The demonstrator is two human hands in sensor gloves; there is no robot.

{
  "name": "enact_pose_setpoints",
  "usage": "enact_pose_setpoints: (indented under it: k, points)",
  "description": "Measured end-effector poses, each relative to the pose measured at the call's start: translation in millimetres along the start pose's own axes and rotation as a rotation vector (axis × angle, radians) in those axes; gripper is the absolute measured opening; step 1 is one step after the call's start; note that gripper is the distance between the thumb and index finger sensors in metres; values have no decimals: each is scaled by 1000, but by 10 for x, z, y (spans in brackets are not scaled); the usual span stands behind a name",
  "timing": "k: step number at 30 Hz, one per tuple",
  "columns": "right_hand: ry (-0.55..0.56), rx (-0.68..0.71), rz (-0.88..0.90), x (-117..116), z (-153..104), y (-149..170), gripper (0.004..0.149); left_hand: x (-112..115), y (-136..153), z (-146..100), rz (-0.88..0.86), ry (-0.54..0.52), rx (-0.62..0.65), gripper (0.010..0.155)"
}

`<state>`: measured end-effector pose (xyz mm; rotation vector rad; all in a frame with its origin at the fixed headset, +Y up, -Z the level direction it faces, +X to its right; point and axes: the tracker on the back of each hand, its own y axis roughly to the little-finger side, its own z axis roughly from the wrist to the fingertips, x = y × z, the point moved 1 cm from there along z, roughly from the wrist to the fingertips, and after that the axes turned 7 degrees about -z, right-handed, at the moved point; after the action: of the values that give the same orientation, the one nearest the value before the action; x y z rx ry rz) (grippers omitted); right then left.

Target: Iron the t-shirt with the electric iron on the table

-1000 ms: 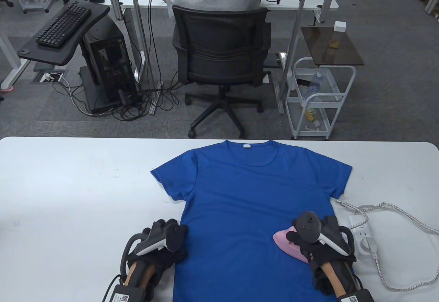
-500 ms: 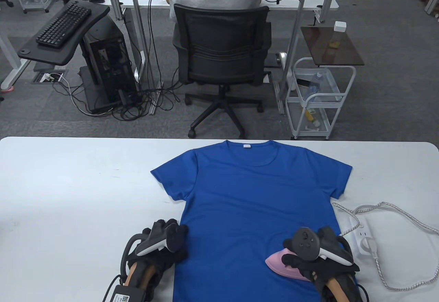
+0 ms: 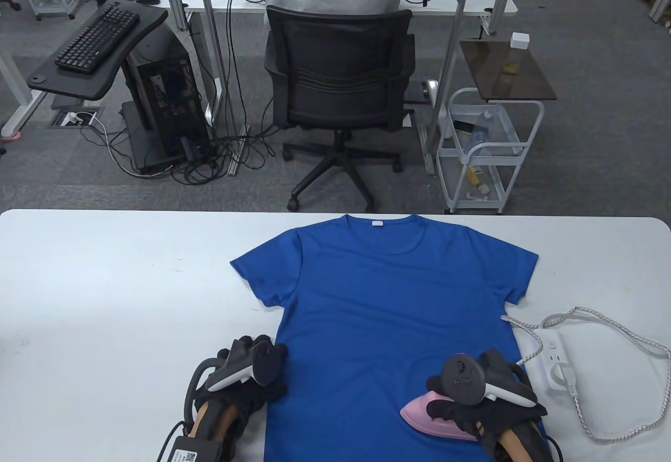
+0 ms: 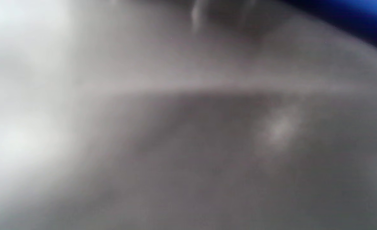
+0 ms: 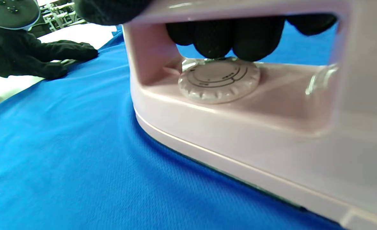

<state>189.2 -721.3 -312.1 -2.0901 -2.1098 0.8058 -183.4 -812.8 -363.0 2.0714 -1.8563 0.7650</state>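
Observation:
A blue t-shirt (image 3: 377, 304) lies flat on the white table (image 3: 105, 283), collar at the far side. My right hand (image 3: 461, 409) grips the handle of a pink electric iron (image 3: 427, 420) whose soleplate rests on the shirt's lower right. In the right wrist view the fingers (image 5: 226, 38) wrap the handle above the iron's dial (image 5: 218, 78), with the iron (image 5: 239, 127) flat on the shirt (image 5: 63, 153). My left hand (image 3: 262, 373) rests flat on the shirt's left edge; it also shows in the right wrist view (image 5: 47, 60). The left wrist view is a grey blur with a blue corner.
A white power strip (image 3: 555, 362) lies right of the shirt, with the iron's braided cord (image 3: 618, 420) looping on the table. Beyond the far edge stand an office chair (image 3: 338, 79) with a seated person and a white wire cart (image 3: 482, 152).
My right hand has slid the iron toward me and slightly left along the shirt's lower right. The cord and power strip shifted a little. My left hand has not moved.

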Motion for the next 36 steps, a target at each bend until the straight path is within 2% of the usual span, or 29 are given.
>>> enact_pose_setpoints:
  k: [11, 19, 26, 36]
  points:
    - [101, -177, -2, 90, 402, -80, 65, -1, -7, 7, 3, 4, -1, 76]
    - [115, -249, 38, 144, 646, -129, 65, 9, -5, 6, -3, -2, 2, 76]
    - [77, -184, 39, 130, 569, -200, 65, 18, 0, 6, -12, -8, 2, 76]
    - [26, 24, -14, 23, 243, -499, 65, 22, 2, 2, -7, -6, -1, 76]
